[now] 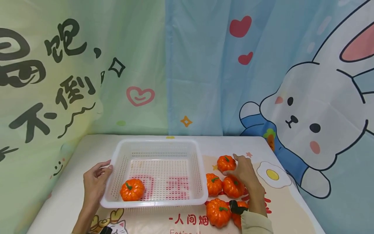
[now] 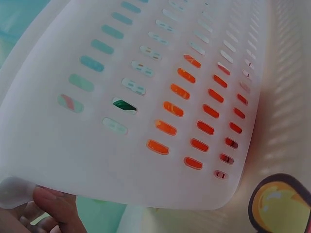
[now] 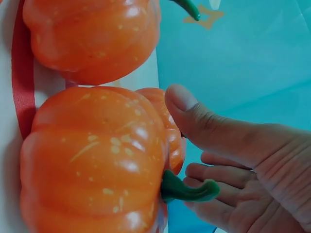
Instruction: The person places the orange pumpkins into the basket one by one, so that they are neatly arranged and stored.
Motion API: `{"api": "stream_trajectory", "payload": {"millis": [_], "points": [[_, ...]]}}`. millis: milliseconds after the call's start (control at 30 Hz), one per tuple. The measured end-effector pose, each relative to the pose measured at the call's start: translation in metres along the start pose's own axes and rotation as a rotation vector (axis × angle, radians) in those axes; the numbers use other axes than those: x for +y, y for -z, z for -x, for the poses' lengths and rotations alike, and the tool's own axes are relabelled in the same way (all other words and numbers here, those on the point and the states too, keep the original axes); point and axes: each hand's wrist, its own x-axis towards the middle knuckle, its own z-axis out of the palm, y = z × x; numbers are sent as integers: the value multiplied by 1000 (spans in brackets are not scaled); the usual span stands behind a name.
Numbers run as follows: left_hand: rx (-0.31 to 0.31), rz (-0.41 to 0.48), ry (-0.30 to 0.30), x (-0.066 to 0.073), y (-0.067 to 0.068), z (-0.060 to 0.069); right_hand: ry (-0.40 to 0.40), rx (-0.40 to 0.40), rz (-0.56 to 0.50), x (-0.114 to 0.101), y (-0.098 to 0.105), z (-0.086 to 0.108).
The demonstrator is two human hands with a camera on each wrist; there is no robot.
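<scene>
A white perforated basket (image 1: pixel 155 203) holds one orange pumpkin (image 1: pixel 132 189) at its near left. Its left rim is held by my left hand (image 1: pixel 95 182); the left wrist view shows the thumb and curled fingers (image 2: pixel 46 213) at the basket's corner (image 2: pixel 121 170). My right hand (image 1: pixel 245 172) is at the farthest pumpkin (image 1: pixel 226 163) right of the basket, thumb on the near side and fingers on the right. In the right wrist view the spread hand (image 3: pixel 233 170) is beside that partly hidden pumpkin (image 3: pixel 176 145), behind a nearer one (image 3: pixel 92 160).
Several more pumpkins stand right of the basket, among them one by its rim (image 1: pixel 214 184), one under my right wrist (image 1: pixel 233 187) and one nearer the front (image 1: pixel 218 213). A printed mat (image 1: pixel 292 204) covers part of the white table; a patterned curtain (image 1: pixel 193 65) hangs behind.
</scene>
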Motion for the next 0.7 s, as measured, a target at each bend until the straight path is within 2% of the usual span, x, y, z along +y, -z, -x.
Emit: {"api": "stream_trajectory", "payload": {"millis": [200, 333, 700], "points": [[2, 3, -1, 0, 0, 0, -28, -42, 2, 4, -3, -6], [1, -8, 0, 1, 1, 1, -40, -41, 3, 5, -6, -11], [9, -3, -7, 1, -1, 1, -36, -87, -1, 7, -11, -17]]}}
